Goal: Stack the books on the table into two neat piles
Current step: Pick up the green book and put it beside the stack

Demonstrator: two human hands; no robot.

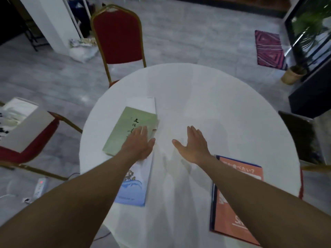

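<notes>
A round table with a white cloth (206, 97) holds several books. On its left a pale green book (125, 129) lies tilted on top of a white book (143, 104) and a white-and-blue book (134, 187). My left hand (138, 145) rests flat on the green book's near right corner, fingers together, gripping nothing. My right hand (193, 145) hovers flat and empty over the bare cloth at the table's middle. An orange book (231, 208) lies on a dark blue one at the near right, partly hidden under my right forearm.
A red chair with a gold frame (118, 33) stands behind the table. Another red chair (26, 140) at the left carries a white box. A dark chair (302, 136) is at the right, a power strip (40, 187) lies on the floor.
</notes>
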